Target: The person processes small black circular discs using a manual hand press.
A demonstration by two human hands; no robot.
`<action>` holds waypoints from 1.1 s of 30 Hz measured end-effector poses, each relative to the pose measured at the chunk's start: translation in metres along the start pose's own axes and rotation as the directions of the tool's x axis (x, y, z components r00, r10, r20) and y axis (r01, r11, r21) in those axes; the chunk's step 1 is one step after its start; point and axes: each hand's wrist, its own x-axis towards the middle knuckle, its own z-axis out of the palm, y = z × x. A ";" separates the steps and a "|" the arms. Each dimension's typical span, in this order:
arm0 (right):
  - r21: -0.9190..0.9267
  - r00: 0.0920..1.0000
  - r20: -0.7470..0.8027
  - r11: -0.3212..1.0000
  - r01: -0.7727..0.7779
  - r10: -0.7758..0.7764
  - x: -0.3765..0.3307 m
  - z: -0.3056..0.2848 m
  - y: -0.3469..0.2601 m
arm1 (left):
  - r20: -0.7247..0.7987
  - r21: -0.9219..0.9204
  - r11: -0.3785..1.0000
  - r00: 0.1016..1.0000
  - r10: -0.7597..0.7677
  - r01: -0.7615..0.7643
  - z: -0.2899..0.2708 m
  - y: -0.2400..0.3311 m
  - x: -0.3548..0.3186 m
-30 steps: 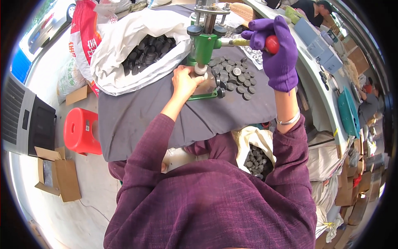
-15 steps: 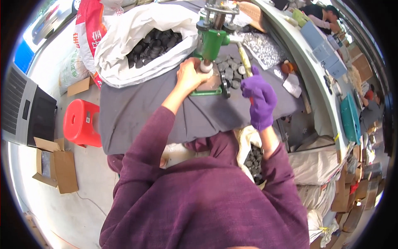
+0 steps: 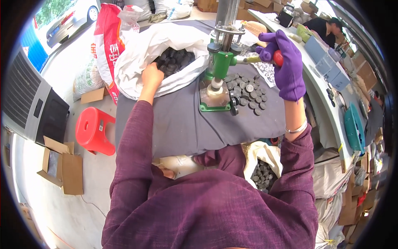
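Observation:
A green hand press (image 3: 220,68) stands on a grey cloth-covered table (image 3: 182,128). My right hand (image 3: 287,66), in a purple glove, grips the red knob (image 3: 278,58) of the press lever, held up to the right of the press. My bare left hand (image 3: 151,76) reaches into a white sack (image 3: 137,52) full of dark round discs (image 3: 174,60) at the table's far left; its fingers are partly hidden among them. A pile of dark discs (image 3: 248,93) lies just right of the press base.
A second white bag of discs (image 3: 262,174) sits by my lap. A red stool (image 3: 94,130), an open cardboard box (image 3: 60,166) and a grey cooler unit (image 3: 29,101) stand on the floor at left. Another person (image 3: 325,25) works at a bench on the right.
My left hand left the press base and moved left into the sack. My right hand came back up onto the lever's red knob.

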 end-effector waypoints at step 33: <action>0.223 0.985 -0.047 0.963 -0.154 0.169 0.010 -0.002 0.005 | 0.375 0.062 0.997 0.927 0.024 -0.051 -0.001 -0.009 -0.013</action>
